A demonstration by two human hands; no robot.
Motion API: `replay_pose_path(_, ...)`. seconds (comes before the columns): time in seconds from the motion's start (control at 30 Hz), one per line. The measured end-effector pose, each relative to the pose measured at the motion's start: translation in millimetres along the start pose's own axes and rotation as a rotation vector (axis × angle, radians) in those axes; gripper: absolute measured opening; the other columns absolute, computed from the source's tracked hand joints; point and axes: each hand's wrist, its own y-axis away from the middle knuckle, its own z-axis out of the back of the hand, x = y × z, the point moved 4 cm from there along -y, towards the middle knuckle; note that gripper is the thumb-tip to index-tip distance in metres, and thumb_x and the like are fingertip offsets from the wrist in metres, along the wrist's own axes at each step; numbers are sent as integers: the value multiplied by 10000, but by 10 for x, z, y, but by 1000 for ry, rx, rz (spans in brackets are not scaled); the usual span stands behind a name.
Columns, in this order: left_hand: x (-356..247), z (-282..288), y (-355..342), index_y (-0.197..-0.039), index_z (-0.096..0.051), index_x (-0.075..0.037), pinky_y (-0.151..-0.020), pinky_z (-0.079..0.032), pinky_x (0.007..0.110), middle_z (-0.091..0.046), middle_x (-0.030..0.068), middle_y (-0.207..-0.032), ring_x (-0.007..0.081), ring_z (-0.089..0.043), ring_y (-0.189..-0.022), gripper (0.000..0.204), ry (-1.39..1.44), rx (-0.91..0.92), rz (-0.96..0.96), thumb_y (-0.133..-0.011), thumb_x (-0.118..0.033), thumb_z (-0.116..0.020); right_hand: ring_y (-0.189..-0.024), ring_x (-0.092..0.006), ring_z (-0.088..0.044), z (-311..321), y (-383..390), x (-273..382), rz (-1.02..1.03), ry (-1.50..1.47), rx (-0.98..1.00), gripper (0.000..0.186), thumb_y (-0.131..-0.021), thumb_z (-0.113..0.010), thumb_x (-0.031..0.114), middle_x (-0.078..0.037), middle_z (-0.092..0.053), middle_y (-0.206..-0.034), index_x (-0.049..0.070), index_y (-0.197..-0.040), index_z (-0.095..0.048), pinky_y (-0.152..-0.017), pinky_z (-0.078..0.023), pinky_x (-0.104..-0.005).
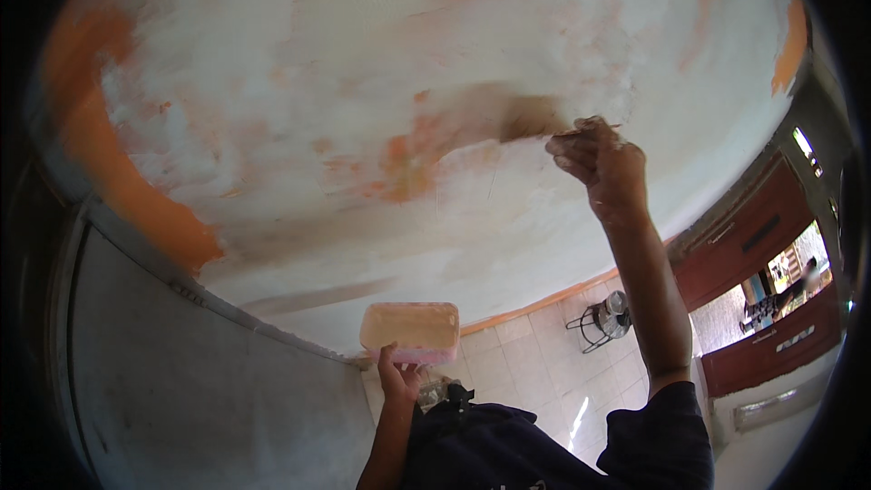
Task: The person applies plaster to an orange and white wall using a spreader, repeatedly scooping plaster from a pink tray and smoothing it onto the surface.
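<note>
Putty knife (pixel 535 118) lies flat against the patchy white-and-orange wall (pixel 299 63), clamped in the right hand (pixel 603 163) at the end of a raised, nearly straight arm. Tilted too steeply, its edge could gouge the wet skim or leave ridges. The left hand (pixel 399 381) is closed under a pale plastic tub (pixel 411 330), held low at chest height; if that wrist tips, filler could spill onto the tiled floor (pixel 526 363).

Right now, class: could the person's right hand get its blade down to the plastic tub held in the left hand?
Probably yes. The right hand presses a scraper blade against the patchy wall, high up, while the left hand holds the plastic tub below; nothing lies between them.
</note>
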Motion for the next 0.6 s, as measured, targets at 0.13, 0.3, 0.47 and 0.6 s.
replay_pose_path(0.13, 12, 1, -10, -1232, -381, -146, -849, -392, 539, -423, 115, -1150, 324, -466, -1018, 597, 1, -17, -1, -710, -292, -629, -761, -255, -630, 169, 366, 161, 35, -107, -18, 147, -847, -513, 99, -144, -600, -827, -41, -843, -556, -725, -545, -336)
replay_pose_path(0.3, 20, -43, 43, -1233, -381, -151, -858, -393, 550, -428, 110, -1151, 329, -467, -1027, 582, -11, -14, -31, -720, -289, -619, -763, -220, -617, 624, 947, -683, -27, -122, 52, 252, -857, -484, 188, -125, -605, -869, -46, -917, -556, -756, -522, -357)
replay_pose_path(0.47, 16, -8, 51, -1203, -404, -122, -848, -408, 554, -441, 110, -1154, 335, -482, -1024, 539, -31, -7, -13, -732, -289, -605, -789, -259, -644, 744, 1368, -1457, -219, -294, 23, 241, -835, -555, 137, -154, -626, -904, -52, -984, -545, -705, -549, -364)
replay_pose_path(0.6, 16, 59, 23, -1185, -425, -87, -856, -413, 555, -463, 111, -1121, 335, -505, -1014, 508, -40, 59, 15, -743, -262, -602, -778, -233, -640, 710, 1456, -1661, -334, -299, 3, 220, -833, -555, 106, -149, -625, -903, -58, -980, -559, -665, -552, -349)
